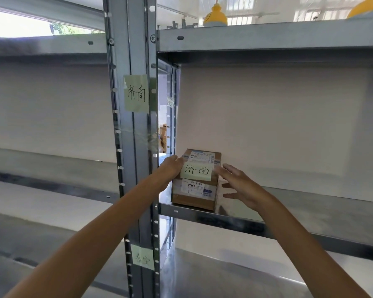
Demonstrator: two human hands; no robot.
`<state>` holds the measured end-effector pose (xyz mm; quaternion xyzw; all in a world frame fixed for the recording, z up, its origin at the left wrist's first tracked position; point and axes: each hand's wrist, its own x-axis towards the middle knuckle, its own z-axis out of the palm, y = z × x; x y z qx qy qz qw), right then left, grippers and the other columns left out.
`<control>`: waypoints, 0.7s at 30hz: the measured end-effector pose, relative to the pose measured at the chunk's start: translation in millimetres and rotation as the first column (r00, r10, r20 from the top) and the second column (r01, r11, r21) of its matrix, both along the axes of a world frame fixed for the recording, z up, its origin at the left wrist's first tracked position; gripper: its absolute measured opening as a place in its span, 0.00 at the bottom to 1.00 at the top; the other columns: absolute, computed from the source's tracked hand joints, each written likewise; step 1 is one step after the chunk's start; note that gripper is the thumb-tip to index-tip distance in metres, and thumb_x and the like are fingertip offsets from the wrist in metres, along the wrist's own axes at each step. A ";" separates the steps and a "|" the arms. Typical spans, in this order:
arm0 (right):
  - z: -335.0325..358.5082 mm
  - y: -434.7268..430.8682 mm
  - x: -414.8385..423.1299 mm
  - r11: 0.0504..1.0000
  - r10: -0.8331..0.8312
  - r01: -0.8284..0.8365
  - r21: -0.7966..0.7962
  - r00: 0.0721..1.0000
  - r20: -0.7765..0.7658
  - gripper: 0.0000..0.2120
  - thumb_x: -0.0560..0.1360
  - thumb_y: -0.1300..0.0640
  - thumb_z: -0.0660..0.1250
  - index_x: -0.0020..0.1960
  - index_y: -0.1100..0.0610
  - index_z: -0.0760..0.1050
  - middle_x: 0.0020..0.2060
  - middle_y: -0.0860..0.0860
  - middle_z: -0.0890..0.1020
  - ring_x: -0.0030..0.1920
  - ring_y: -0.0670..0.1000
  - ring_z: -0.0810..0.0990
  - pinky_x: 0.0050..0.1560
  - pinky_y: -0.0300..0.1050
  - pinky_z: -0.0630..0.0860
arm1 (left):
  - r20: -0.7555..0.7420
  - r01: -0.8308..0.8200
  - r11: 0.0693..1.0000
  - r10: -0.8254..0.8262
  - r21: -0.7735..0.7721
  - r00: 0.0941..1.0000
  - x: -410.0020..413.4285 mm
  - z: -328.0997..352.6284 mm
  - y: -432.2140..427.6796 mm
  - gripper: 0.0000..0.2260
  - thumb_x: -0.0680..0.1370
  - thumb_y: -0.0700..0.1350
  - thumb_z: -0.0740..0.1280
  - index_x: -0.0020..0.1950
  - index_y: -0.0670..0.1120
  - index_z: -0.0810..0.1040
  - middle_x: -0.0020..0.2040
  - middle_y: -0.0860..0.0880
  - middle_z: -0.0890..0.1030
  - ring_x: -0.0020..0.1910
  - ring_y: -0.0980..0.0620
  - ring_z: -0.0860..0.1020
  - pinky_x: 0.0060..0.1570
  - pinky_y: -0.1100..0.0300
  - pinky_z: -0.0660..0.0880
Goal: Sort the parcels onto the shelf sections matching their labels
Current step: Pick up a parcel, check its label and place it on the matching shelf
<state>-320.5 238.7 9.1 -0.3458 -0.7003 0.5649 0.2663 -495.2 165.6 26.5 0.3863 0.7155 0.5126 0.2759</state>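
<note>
Head view: the parcel (pixel 194 190), a small brown cardboard box with printed shipping labels, sits on the metal shelf (pixel 228 222) at its front left corner, close beside the grey upright post (pixel 136 151). A pale green note (pixel 197 171) handwritten 济南 is stuck across the box's top front edge.

The left hand (pixel 170 168) comes in from 7 o'clock and lies against the box's left side, its fingers bent over the upper left edge and holding it; the thumb is hidden. The right hand (pixel 238 186) sits at 3 o'clock of the box, palm turned toward its right side, fingers spread and fairly straight, with the topmost fingertip near the note's right end. I cannot tell whether the lower fingers touch the cardboard.

On the post, at 10 o'clock from the parcel, is a matching green label (pixel 136 93) also reading 济南. A second green label (pixel 143 257) is at 7 o'clock, lower on the post; its writing is harder to read. Up at 12 o'clock, a yellow rounded object (pixel 215 15) stands on the upper shelf (pixel 267 37).
</note>
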 end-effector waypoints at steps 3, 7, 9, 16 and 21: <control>0.4 -1.7 0.6 0.987 -0.065 0.064 0.145 0.998 0.001 0.33 0.77 0.39 0.58 0.77 0.49 0.51 0.76 0.49 0.59 0.74 0.52 0.61 0.69 0.52 0.64 | -0.291 -0.009 1.000 0.007 -0.004 0.957 10.2 4.2 -12.0 0.22 0.83 0.50 0.52 0.75 0.43 0.59 0.71 0.42 0.69 0.65 0.44 0.73 0.57 0.57 0.72; 6.5 -13.4 1.9 0.913 -0.117 0.105 0.394 0.993 0.008 0.31 0.78 0.40 0.53 0.77 0.46 0.48 0.77 0.46 0.53 0.76 0.49 0.53 0.73 0.47 0.54 | -0.669 0.095 0.995 -0.066 0.007 0.741 23.5 5.4 -28.8 0.24 0.83 0.51 0.49 0.77 0.43 0.53 0.78 0.46 0.53 0.77 0.46 0.56 0.65 0.58 0.66; 11.2 -22.2 3.2 0.863 -0.137 0.115 0.491 0.991 0.008 0.29 0.80 0.41 0.51 0.77 0.46 0.48 0.77 0.45 0.52 0.77 0.48 0.51 0.74 0.47 0.51 | -0.730 0.108 0.994 -0.060 0.019 0.681 22.9 1.8 -31.9 0.26 0.83 0.53 0.49 0.78 0.46 0.48 0.79 0.48 0.46 0.78 0.47 0.50 0.73 0.51 0.59; 13.3 -57.7 5.8 0.693 -0.215 0.136 0.708 0.976 0.022 0.26 0.81 0.45 0.49 0.77 0.46 0.46 0.77 0.45 0.50 0.77 0.49 0.44 0.76 0.51 0.45 | -0.886 0.092 0.981 0.114 0.173 0.449 32.4 -8.1 -61.2 0.26 0.83 0.54 0.48 0.78 0.49 0.45 0.79 0.49 0.43 0.78 0.52 0.42 0.75 0.54 0.44; 3.1 -85.7 4.1 0.648 -0.254 0.148 0.747 0.967 0.029 0.26 0.81 0.47 0.49 0.77 0.47 0.46 0.77 0.47 0.51 0.77 0.52 0.44 0.76 0.58 0.47 | -0.957 -0.050 0.987 0.158 0.150 0.245 35.3 -18.8 -87.2 0.27 0.82 0.57 0.44 0.77 0.50 0.40 0.78 0.49 0.39 0.77 0.50 0.36 0.74 0.49 0.36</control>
